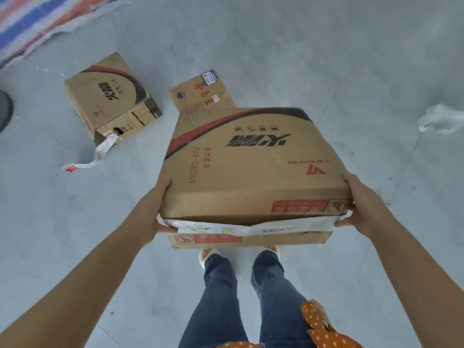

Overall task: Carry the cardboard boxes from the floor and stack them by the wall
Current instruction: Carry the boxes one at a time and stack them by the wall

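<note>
Left hand [157,212] and right hand [361,204] grip the large box [251,167] by its near side edges. Two smaller boxes [110,96] lie beyond on open grey floor [351,59].

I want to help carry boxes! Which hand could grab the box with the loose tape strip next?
Left, probably: that box lies on the floor on the left hand side. Right now both hands, right hand too, hold the big box.
</note>
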